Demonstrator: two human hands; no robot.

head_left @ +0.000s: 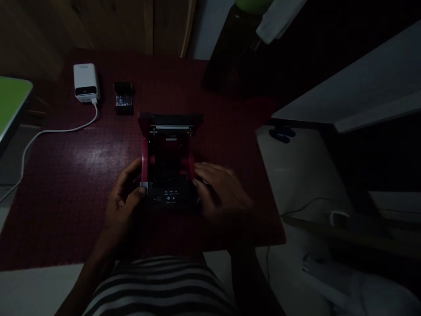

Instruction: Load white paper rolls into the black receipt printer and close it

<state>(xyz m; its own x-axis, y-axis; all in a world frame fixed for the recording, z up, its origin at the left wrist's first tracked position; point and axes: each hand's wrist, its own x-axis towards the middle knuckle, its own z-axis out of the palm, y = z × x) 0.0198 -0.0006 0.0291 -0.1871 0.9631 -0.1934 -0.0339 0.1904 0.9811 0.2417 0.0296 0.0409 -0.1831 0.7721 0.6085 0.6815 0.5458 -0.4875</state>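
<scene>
A small red and black printer [171, 193] sits before me with its lid [174, 119] raised at the back. Its inner bay lies exposed, dark inside, with a red holder on each side. My left hand [123, 199] grips the left side, thumb on the front left corner and fingers along the outer wall. Against the right wall rests my right hand [222, 188], fingers on the upper edge and thumb lower down; it is slightly blurred. Whether anything small lies under the right fingers is hidden.
On the red mat [108, 228] stand a white power bank [86, 81] with a white cable [62, 131], and a small dark roll with a shiny strip [124, 100]. A tall dark bottle [230, 48] with a green top stands at the back right. A green-topped surface [13, 101] juts in at left.
</scene>
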